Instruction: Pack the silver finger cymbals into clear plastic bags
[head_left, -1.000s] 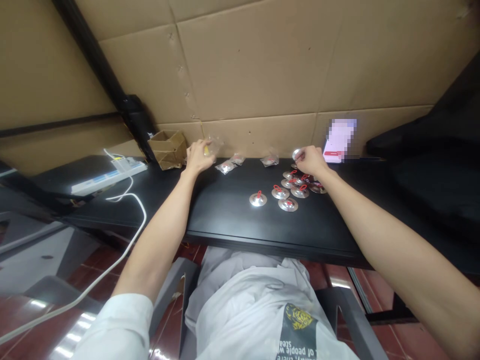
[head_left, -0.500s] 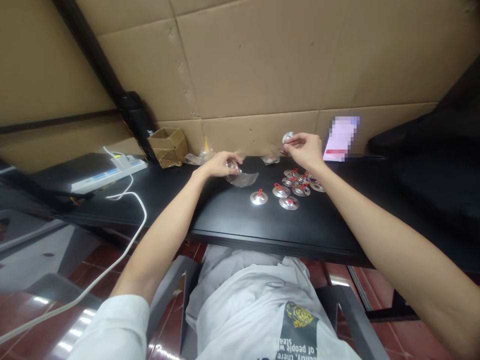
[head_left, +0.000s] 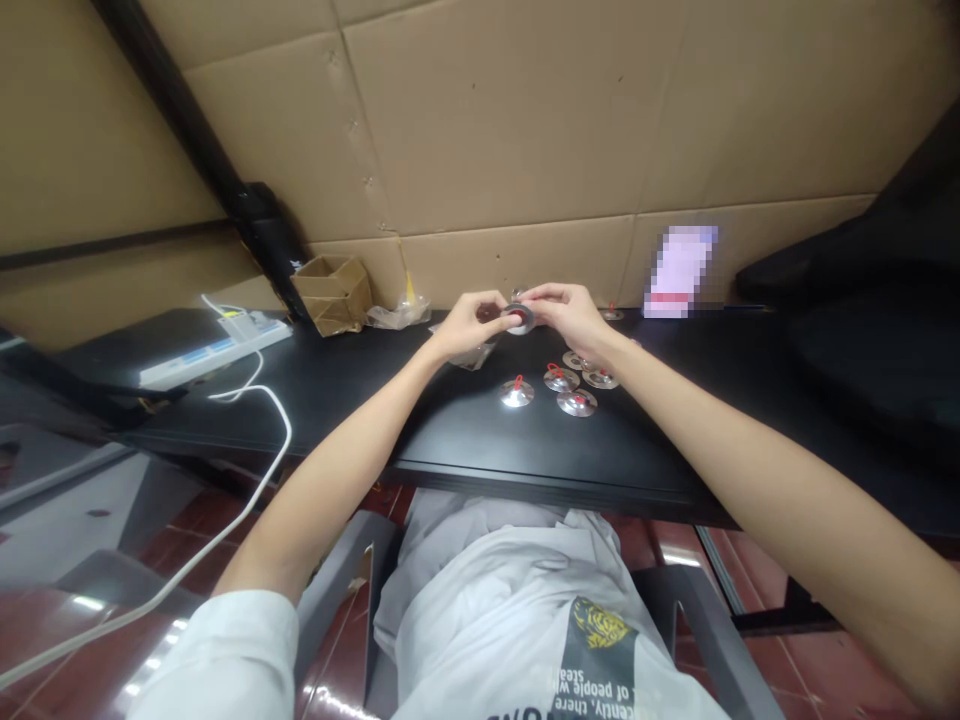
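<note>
Your left hand (head_left: 471, 325) and right hand (head_left: 570, 316) pinch a finger cymbal (head_left: 519, 318) between their fingertips, held just above the black bench (head_left: 465, 440), near other red-corded cymbals (head_left: 577, 402).

small cymbals (head_left: 517, 393): smooth polished metal, bright and glossy, with red cord loops
worktop (head_left: 465, 440): black, smooth, faintly glossy
wall (head_left: 510, 130): matt brown cardboard (creased along the seams)
plastic bag (head_left: 397, 314): thin, clear, crinkled
power strip (head_left: 217, 352): smooth white plastic
floor (head_left: 825, 670): glossy red tile
shirt (head_left: 487, 620): soft white cloth, matt
</note>
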